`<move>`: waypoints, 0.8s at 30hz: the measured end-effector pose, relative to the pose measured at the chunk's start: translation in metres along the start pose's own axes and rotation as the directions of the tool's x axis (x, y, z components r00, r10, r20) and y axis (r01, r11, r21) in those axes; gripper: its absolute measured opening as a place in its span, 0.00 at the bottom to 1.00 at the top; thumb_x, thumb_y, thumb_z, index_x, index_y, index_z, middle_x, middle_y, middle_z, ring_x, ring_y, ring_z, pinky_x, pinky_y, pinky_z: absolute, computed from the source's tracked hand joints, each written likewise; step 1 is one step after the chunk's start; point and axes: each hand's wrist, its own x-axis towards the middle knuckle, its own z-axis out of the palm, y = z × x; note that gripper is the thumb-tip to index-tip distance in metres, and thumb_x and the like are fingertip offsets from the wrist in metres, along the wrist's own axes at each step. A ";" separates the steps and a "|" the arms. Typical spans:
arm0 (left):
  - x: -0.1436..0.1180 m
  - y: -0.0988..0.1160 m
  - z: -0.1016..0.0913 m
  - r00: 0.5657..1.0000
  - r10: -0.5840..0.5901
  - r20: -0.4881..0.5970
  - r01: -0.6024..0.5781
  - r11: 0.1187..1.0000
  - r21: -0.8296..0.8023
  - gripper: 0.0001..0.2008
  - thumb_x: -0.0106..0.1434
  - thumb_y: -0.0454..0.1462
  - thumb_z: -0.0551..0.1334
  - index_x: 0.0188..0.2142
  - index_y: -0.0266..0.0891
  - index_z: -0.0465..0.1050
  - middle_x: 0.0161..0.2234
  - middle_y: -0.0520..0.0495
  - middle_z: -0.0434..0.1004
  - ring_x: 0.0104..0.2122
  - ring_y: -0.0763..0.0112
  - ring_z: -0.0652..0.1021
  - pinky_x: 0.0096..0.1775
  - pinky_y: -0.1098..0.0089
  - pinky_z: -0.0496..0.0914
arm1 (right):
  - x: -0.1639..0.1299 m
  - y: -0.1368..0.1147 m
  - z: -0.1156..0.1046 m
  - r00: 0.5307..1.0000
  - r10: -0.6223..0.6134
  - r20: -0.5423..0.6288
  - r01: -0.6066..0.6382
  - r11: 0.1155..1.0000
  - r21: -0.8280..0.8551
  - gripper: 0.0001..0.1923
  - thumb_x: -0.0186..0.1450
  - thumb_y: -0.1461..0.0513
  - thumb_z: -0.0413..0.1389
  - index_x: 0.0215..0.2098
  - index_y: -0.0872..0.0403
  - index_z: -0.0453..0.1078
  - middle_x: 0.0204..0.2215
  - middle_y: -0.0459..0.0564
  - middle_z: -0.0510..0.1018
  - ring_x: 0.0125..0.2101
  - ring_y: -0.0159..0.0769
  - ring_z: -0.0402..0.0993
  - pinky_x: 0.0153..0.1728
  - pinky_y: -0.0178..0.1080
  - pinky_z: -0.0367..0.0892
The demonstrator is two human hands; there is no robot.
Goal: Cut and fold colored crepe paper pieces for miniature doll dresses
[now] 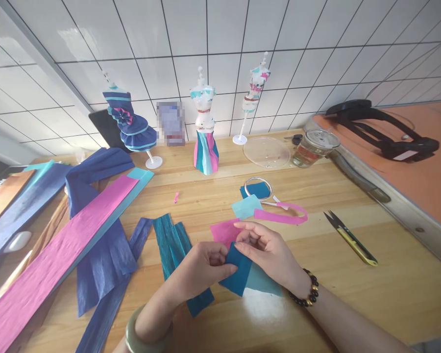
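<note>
Left hand [200,267]: grip closed on the near-left edge of the dark teal paper square [237,274], thumb on top; a pale bangle sits on this wrist
Paper square: held between both hands just above the surface, low centre, over a lighter blue piece [264,282]; a pink scrap [224,231] lies just behind it
Right hand [268,250]: fingertips pinched together on the square's upper edge; dark bead bracelet at the wrist
Doing it well: I judge that crepe this soft wants a light pinch near the edge; hold both hands close so the sheet stays flat; crease along the grain, not across it
Surface [389,294]: pale wood; at left, long strips of pink crepe [59,260] and navy crepe [106,255]; teal strips [172,240] beside the left hand; yellow-handled snips [353,238] well apart at right
Back of the surface: three small dress forms, navy [132,122], white and teal [205,132], and a slim one [255,93]; a clear lid [266,152] and a glass jar [314,147] near them
Room: white tiled wall [316,49]; orange top [419,181] at right carrying a black headset [385,130]
</note>
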 end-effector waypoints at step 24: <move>0.001 -0.004 -0.005 0.999 -0.014 0.049 0.017 0.998 -0.058 0.08 0.54 0.38 0.63 0.31 0.33 0.72 0.20 0.55 0.65 0.20 0.80 0.63 0.23 0.77 0.56 | 0.000 -0.005 -0.003 0.994 0.006 0.105 0.008 0.992 -0.127 0.12 0.61 0.55 0.53 0.32 0.55 0.71 0.27 0.46 0.75 0.29 0.32 0.69 0.30 0.33 0.65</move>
